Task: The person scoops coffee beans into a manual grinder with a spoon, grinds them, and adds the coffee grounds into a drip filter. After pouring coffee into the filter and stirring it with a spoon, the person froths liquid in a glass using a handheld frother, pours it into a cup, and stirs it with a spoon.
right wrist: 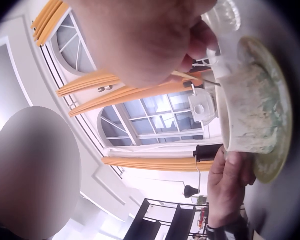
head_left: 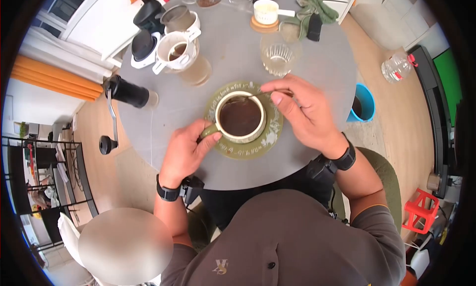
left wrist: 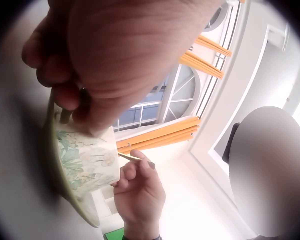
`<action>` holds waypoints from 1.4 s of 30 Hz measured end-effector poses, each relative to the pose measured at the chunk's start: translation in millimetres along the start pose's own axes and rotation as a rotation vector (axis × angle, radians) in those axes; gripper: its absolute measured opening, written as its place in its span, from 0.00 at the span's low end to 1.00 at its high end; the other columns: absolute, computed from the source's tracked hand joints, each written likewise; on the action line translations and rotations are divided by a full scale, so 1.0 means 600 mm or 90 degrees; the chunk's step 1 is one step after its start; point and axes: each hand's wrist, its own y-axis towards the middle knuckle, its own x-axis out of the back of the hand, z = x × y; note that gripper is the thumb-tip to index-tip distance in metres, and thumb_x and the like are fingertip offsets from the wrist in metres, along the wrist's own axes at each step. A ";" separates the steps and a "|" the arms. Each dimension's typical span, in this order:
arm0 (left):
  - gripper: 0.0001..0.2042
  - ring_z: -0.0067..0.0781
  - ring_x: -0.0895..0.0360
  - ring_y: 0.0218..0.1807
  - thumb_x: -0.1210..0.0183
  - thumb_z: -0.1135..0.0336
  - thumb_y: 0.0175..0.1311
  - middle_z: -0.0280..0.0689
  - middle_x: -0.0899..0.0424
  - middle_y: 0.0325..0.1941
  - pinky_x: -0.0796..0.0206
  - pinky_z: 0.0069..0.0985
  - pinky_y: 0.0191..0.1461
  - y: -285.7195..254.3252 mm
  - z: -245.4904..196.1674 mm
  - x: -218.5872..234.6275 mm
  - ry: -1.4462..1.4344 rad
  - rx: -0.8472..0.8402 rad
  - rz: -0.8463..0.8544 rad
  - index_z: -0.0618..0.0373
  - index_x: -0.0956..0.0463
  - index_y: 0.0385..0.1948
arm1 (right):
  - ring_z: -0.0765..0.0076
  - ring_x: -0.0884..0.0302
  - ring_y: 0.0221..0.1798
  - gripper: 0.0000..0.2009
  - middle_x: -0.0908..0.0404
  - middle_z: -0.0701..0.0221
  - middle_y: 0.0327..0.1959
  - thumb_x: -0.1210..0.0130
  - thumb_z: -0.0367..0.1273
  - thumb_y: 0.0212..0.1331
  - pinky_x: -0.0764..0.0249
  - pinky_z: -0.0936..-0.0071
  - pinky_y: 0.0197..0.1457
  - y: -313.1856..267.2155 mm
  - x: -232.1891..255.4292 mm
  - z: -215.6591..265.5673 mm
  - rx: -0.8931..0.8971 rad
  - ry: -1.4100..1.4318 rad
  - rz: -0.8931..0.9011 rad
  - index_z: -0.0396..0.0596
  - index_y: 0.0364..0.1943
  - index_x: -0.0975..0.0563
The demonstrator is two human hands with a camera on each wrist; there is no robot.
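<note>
A cup [left wrist: 87, 155] with a floral print stands on a green saucer [head_left: 271, 139] with white lettering near the table's front edge. Dark brown liquid [head_left: 241, 120] fills much of it. My left hand [head_left: 184, 149] grips the cup's green handle [head_left: 209, 131], thumb on top. From the other side, my right hand [head_left: 308, 112] pinches the thin handle of a spoon [head_left: 255, 94] between thumb and fingers. The spoon slants over the rim, its lower end at the liquid near the cup's far side. In the right wrist view, the spoon's handle [right wrist: 197, 78] crosses the cup's rim.
Beyond the saucer stands a ribbed glass [head_left: 277, 58]. Farther left are a white dripper [head_left: 176, 53] on a glass server [head_left: 197, 72] and a black hand grinder [head_left: 130, 92]. A small white pot [head_left: 266, 12] and green cloth [head_left: 317, 9] lie at the back; a blue bucket [head_left: 364, 102] stands right.
</note>
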 end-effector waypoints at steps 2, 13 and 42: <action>0.10 0.42 0.22 0.26 0.33 0.64 0.68 0.44 0.18 0.26 0.29 0.31 0.35 -0.001 0.002 -0.005 0.003 -0.023 -0.024 0.61 0.20 0.40 | 0.64 0.23 0.35 0.06 0.21 0.65 0.33 0.46 0.26 0.70 0.27 0.71 0.41 -0.003 0.002 0.002 -0.010 0.008 -0.004 0.41 0.45 0.19; 0.10 0.39 0.20 0.29 0.33 0.64 0.68 0.42 0.16 0.28 0.28 0.30 0.36 -0.007 0.019 -0.026 0.014 -0.081 -0.086 0.61 0.20 0.40 | 0.82 0.25 0.29 0.07 0.20 0.73 0.28 0.52 0.25 0.69 0.28 0.79 0.33 -0.024 -0.018 -0.010 -0.275 0.223 -0.030 0.41 0.42 0.21; 0.11 0.49 0.19 0.30 0.30 0.63 0.63 0.43 0.17 0.28 0.28 0.37 0.34 -0.007 0.032 -0.044 0.119 -0.160 -0.189 0.59 0.20 0.39 | 0.71 0.24 0.30 0.06 0.21 0.66 0.29 0.47 0.27 0.69 0.30 0.75 0.36 -0.031 0.001 0.002 -0.125 0.066 -0.042 0.43 0.43 0.19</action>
